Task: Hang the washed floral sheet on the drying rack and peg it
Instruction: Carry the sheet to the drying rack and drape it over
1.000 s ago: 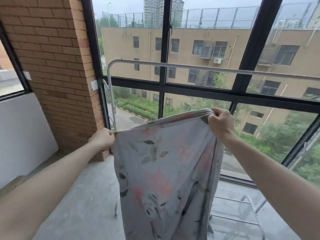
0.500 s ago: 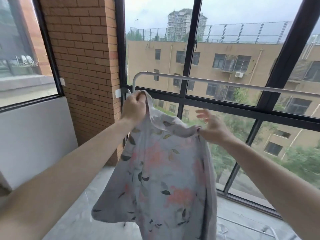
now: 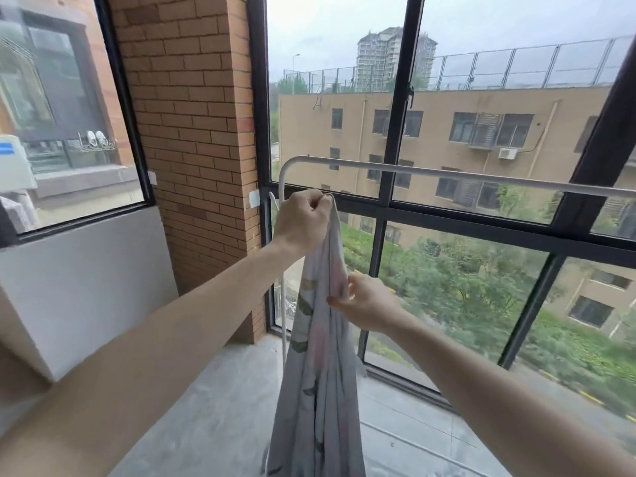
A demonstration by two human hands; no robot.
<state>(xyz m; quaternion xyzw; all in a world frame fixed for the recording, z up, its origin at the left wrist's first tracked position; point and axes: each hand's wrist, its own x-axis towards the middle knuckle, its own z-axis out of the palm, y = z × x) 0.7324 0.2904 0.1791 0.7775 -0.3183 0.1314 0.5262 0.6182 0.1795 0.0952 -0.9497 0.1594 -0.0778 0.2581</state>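
Pale floral sheet (image 3: pixel 320 390) hangs bunched in a long vertical drape in front of the drying rack (image 3: pixel 447 172), below its top rail and not over it. My left hand (image 3: pixel 303 220) is fisted round the sheet's top end, just under the rack's rounded left corner. My right hand (image 3: pixel 361 301) pinches the sheet's edge lower down, thumb and fingers closed on the fabric. Brick pillar (image 3: pixel 192 132) stands left of the rack, window frame (image 3: pixel 392 208) behind it
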